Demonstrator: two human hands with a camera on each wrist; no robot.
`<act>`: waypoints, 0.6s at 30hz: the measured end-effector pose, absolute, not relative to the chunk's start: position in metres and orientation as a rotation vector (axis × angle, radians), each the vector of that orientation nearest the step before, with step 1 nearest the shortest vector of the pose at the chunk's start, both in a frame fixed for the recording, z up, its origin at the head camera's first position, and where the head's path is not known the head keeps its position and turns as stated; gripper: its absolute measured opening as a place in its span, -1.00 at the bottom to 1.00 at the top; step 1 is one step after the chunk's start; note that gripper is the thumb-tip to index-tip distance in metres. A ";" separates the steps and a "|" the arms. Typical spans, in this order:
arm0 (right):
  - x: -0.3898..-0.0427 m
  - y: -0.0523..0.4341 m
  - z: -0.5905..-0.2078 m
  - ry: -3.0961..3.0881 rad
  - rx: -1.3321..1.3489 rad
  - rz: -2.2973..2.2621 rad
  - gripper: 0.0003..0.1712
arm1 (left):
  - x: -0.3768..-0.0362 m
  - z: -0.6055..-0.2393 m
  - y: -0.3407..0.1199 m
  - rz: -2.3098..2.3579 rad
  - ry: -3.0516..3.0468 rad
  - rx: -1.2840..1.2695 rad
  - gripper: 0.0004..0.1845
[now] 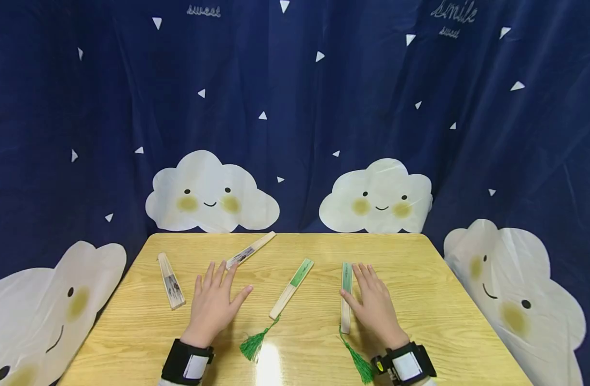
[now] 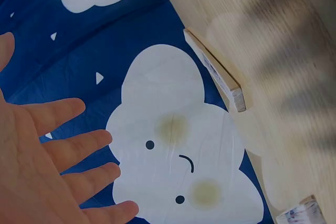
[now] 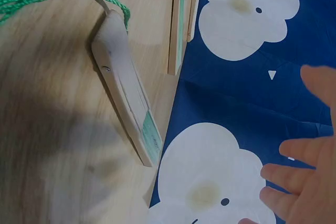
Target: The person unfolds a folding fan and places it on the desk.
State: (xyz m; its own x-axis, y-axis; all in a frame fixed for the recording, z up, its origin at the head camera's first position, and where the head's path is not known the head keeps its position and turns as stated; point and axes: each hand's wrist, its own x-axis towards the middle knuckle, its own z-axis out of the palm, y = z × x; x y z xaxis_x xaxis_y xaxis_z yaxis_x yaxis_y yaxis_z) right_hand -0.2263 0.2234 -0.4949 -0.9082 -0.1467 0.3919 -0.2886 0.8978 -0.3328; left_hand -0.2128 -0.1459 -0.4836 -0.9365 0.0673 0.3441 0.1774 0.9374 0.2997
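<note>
Blue curtain [image 1: 295, 80]: we see it behind and beside the table [image 1: 420, 300], dotted with white triangles [image 1: 320, 56].
Table: we look down on its pale, grained wooden top.
White clouds [image 1: 213, 198]: we count four smiling ones, two past the far edge, one on each side.
Left hand [image 1: 214, 308]: we find its fingers straight and spread apart, between the left fan [image 1: 171, 281] and the centre fan [image 1: 291, 289], fingertips near the back fan [image 1: 251, 250].
Right hand [image 1: 374, 303]: its fingers are straight, thumb apart, beside the right fan [image 1: 345, 315]; our right wrist view shows a gap between them.
Folded fans: we see all four lying on the table, left and back ones dark-patterned, centre and right ones green-panelled.
Black wrist straps [image 1: 187, 362]: we see one on each wrist, white-patched.
Green tassels [image 1: 253, 346]: we spot these at the near ends of the centre and right fans.
</note>
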 end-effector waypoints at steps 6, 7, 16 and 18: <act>-0.228 0.224 -0.497 -2.670 0.258 0.600 -0.20 | -0.211 -0.483 -0.146 -0.492 -2.736 -0.164 -0.19; -0.228 0.224 -0.498 -2.669 0.249 0.605 -0.21 | -0.211 -0.483 -0.146 -0.493 -2.731 -0.163 -0.19; -0.230 0.222 -0.504 -2.701 0.212 0.662 -0.23 | -0.206 -0.487 -0.141 -0.515 -2.681 -0.181 -0.26; -0.231 0.222 -0.506 -2.709 0.206 0.671 -0.24 | -0.205 -0.488 -0.138 -0.521 -2.663 -0.195 -0.29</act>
State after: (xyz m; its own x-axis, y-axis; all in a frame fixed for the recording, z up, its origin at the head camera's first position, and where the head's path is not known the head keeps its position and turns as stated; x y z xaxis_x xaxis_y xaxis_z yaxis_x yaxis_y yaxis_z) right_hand -0.2306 0.2218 -0.5059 -0.9312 -0.0579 0.3598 -0.2192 0.8778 -0.4259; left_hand -0.2047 -0.1379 -0.4881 -0.9027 0.0557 0.4266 0.2122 0.9202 0.3290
